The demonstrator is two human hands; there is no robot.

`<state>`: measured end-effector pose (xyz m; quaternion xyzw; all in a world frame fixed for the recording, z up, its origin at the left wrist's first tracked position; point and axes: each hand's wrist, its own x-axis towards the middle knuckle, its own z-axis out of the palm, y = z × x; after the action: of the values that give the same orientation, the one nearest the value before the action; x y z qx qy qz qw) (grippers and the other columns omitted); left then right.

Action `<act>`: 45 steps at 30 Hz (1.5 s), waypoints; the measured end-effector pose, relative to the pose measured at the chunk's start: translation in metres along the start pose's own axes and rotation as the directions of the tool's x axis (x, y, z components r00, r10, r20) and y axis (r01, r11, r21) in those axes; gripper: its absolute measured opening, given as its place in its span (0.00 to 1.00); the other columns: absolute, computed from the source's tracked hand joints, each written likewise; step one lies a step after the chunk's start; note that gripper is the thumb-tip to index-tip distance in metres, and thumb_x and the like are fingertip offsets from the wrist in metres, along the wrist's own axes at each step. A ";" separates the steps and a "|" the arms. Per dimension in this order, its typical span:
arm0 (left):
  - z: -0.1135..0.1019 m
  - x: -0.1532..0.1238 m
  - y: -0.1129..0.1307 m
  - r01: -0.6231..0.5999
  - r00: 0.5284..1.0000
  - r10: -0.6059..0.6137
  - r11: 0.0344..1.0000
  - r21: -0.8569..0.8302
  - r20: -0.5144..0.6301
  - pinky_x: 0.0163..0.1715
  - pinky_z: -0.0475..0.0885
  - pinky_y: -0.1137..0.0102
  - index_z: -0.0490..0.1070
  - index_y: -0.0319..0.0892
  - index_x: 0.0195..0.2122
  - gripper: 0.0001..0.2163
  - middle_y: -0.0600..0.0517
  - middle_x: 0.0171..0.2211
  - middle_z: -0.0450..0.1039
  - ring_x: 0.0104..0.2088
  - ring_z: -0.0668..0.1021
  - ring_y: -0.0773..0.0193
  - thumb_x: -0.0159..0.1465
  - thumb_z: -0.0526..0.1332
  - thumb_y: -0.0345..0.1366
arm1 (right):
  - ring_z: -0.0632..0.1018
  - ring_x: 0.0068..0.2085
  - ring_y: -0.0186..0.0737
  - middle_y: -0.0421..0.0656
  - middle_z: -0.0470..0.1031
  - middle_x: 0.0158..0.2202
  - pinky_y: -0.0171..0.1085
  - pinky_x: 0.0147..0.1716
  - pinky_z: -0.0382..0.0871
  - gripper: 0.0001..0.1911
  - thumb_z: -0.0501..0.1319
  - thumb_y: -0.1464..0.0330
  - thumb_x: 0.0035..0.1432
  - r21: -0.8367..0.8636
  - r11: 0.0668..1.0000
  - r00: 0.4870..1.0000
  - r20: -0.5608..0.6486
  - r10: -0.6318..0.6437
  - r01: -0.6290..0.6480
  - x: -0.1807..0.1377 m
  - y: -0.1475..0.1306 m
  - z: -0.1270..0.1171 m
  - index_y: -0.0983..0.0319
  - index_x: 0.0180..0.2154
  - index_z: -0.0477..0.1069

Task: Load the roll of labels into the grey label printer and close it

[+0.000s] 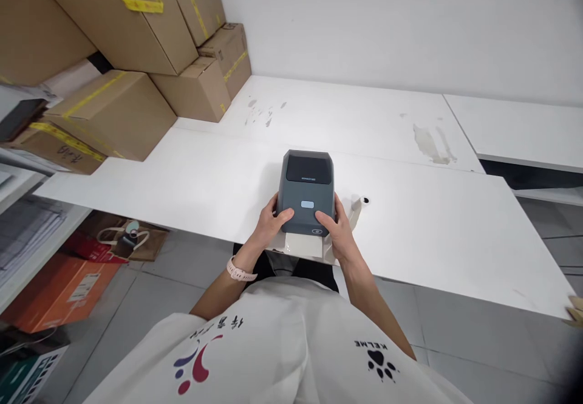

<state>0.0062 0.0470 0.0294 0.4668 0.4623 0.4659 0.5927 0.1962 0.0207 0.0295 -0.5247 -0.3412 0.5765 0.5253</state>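
A dark grey label printer (298, 192) with a black window in its lid and a pale button stands on the white table, near the front edge. My left hand (270, 222) grips its left side, thumb on the front of the top. On the opposite side my right hand (337, 228) holds it the same way. Below the printer's front, a white paper piece (303, 245) lies at the table edge. Just right of the printer is a small white roll (364, 201), with a strip trailing toward my right hand. The fingers under the printer's sides are partly hidden.
Cardboard boxes (122, 24) with yellow tape are stacked at the back left against the wall. The white table (437, 228) has peeled patches on its surface. An orange box (59, 291) and a paper bag sit on the floor at left, beside a shelf holding papers (27, 234).
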 end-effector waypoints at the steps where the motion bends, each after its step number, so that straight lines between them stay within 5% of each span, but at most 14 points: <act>1: 0.000 0.001 0.000 -0.003 1.000 0.003 1.000 0.003 0.008 0.59 0.70 0.54 0.68 0.41 0.62 0.34 0.42 0.59 0.75 0.59 0.75 0.45 0.57 0.70 0.51 | 0.65 0.70 0.54 0.42 0.62 0.71 0.58 0.69 0.61 0.50 0.74 0.55 0.50 0.002 1.000 1.000 -0.008 -0.002 0.002 0.000 0.001 0.000 0.49 0.70 0.55; 4: 0.002 -0.010 -0.003 0.026 1.000 -0.026 1.000 0.008 -0.010 0.61 0.68 0.56 0.65 0.43 0.64 0.35 0.42 0.64 0.70 0.62 0.73 0.47 0.58 0.68 0.52 | 0.66 0.69 0.55 0.42 0.63 0.70 0.58 0.69 0.62 0.52 0.74 0.54 0.49 0.012 1.000 1.000 -0.009 -0.007 0.007 0.003 0.005 0.000 0.49 0.71 0.54; 7: 0.009 -0.040 -0.015 0.081 0.964 -0.055 0.993 0.088 -0.260 0.56 0.70 0.60 0.61 0.46 0.64 0.38 0.41 0.66 0.64 0.60 0.73 0.50 0.56 0.70 0.54 | 0.67 0.69 0.54 0.42 0.64 0.70 0.58 0.69 0.63 0.52 0.73 0.54 0.50 0.011 0.999 0.999 0.006 -0.032 0.032 0.005 0.010 -0.002 0.48 0.71 0.52; 9: 0.014 -0.061 -0.026 0.098 0.923 -0.031 0.983 0.157 -0.383 0.48 0.72 0.63 0.67 0.45 0.57 0.33 0.43 0.56 0.73 0.51 0.76 0.55 0.55 0.70 0.55 | 0.67 0.69 0.53 0.43 0.64 0.70 0.57 0.68 0.63 0.51 0.72 0.54 0.51 0.004 0.999 0.999 0.014 -0.051 0.051 0.006 0.013 -0.003 0.49 0.71 0.52; 12: 0.020 -0.078 -0.035 0.224 0.946 -0.203 0.973 0.058 -0.253 0.32 0.67 0.68 0.72 0.42 0.36 0.23 0.51 0.31 0.74 0.31 0.74 0.64 0.53 0.69 0.58 | 0.68 0.68 0.52 0.43 0.65 0.69 0.57 0.68 0.64 0.50 0.70 0.52 0.53 -0.035 0.995 0.995 0.042 -0.093 0.094 0.008 0.015 -0.004 0.49 0.72 0.51; 16: 0.021 -0.071 -0.024 0.349 0.937 -0.350 0.935 -0.070 0.000 0.23 0.55 0.71 0.70 0.41 0.25 0.22 0.55 0.20 0.68 0.21 0.66 0.71 0.50 0.72 0.55 | 0.69 0.67 0.53 0.44 0.64 0.69 0.58 0.67 0.64 0.53 0.70 0.50 0.51 -0.092 0.989 0.992 0.066 -0.107 0.113 0.012 0.008 -0.003 0.48 0.72 0.49; 22: 0.019 -0.074 -0.017 0.257 0.966 -0.256 0.966 0.025 -0.021 0.24 0.58 0.71 0.68 0.41 0.22 0.20 0.56 0.19 0.69 0.21 0.67 0.71 0.52 0.71 0.52 | 0.68 0.67 0.53 0.48 0.57 0.72 0.54 0.66 0.65 0.61 0.72 0.52 0.46 -0.194 0.978 0.997 -0.006 -0.080 0.077 0.022 -0.014 0.009 0.52 0.74 0.42; 26: 0.011 -0.079 -0.024 0.131 0.980 -0.116 0.988 0.086 -0.162 0.26 0.61 0.71 0.66 0.42 0.20 0.19 0.57 0.18 0.65 0.22 0.65 0.70 0.60 0.65 0.50 | 0.72 0.63 0.53 0.50 0.62 0.69 0.54 0.64 0.68 0.61 0.71 0.58 0.46 -0.249 0.963 0.993 -0.016 -0.113 0.106 0.028 -0.020 0.014 0.55 0.74 0.42; 28: 0.006 -0.075 -0.022 0.031 0.962 0.004 0.992 0.123 -0.273 0.29 0.65 0.70 0.70 0.43 0.25 0.15 0.56 0.23 0.69 0.26 0.70 0.68 0.62 0.63 0.49 | 0.72 0.63 0.53 0.52 0.62 0.69 0.53 0.63 0.68 0.62 0.71 0.59 0.45 -0.271 0.956 0.992 -0.017 -0.123 0.113 0.030 -0.021 0.013 0.57 0.74 0.41; 31: 0.002 -0.065 -0.012 -0.064 0.929 0.118 0.985 0.161 -0.350 0.44 0.73 0.66 0.75 0.46 0.45 0.15 0.48 0.48 0.78 0.47 0.78 0.59 0.65 0.61 0.49 | 0.71 0.65 0.54 0.51 0.62 0.70 0.54 0.64 0.68 0.62 0.72 0.56 0.45 -0.266 0.957 0.993 0.005 -0.117 0.114 0.028 -0.020 0.010 0.56 0.74 0.42; 34: 0.003 -0.054 -0.001 -0.051 0.945 0.102 0.985 0.166 -0.311 0.67 0.62 0.60 0.69 0.47 0.61 0.24 0.47 0.70 0.62 0.69 0.65 0.53 0.67 0.57 0.52 | 0.65 0.70 0.52 0.47 0.58 0.72 0.54 0.68 0.62 0.55 0.69 0.48 0.51 -0.245 0.953 0.984 0.032 -0.175 0.178 0.018 -0.014 0.003 0.53 0.73 0.48; 38: 0.006 -0.047 0.005 -0.031 0.972 0.064 0.989 0.148 -0.225 0.74 0.49 0.58 0.67 0.45 0.65 0.29 0.48 0.73 0.55 0.75 0.55 0.53 0.68 0.54 0.55 | 0.55 0.75 0.47 0.38 0.54 0.74 0.54 0.74 0.50 0.42 0.59 0.41 0.60 -0.287 0.931 0.973 0.003 -0.233 0.224 0.001 -0.003 -0.007 0.47 0.70 0.57; 45: 0.009 -0.038 -0.023 -0.073 0.970 0.082 0.996 0.044 -0.230 0.74 0.52 0.57 0.60 0.43 0.70 0.33 0.48 0.74 0.55 0.74 0.57 0.54 0.69 0.52 0.57 | 0.57 0.74 0.45 0.39 0.55 0.74 0.50 0.74 0.50 0.41 0.53 0.40 0.63 -0.224 0.944 0.968 -0.013 -0.250 0.241 -0.014 0.006 -0.006 0.51 0.70 0.57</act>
<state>0.0128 0.0053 0.0128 0.4375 0.5177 0.5316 0.5079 0.1994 0.0046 0.0263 -0.5448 -0.4548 0.4544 0.5383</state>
